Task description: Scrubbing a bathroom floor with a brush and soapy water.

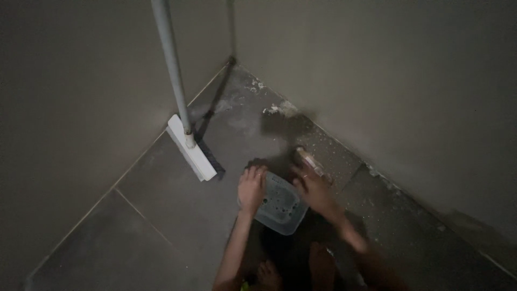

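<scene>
A long-handled floor brush (191, 148) with a white head stands in the upper left of the frame, its pale pole (170, 59) running up past the top edge, beside the left wall (81, 97). Grey floor tiles (161, 215) fill the lower left. White specks of debris (274, 108) lie along the right wall (404, 81) near the corner

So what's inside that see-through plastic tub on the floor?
The clear square plastic tub shows small dark specks scattered over its bottom. The left hand grips one rim and hides that corner; the blurred right hand covers the far edge.
</scene>
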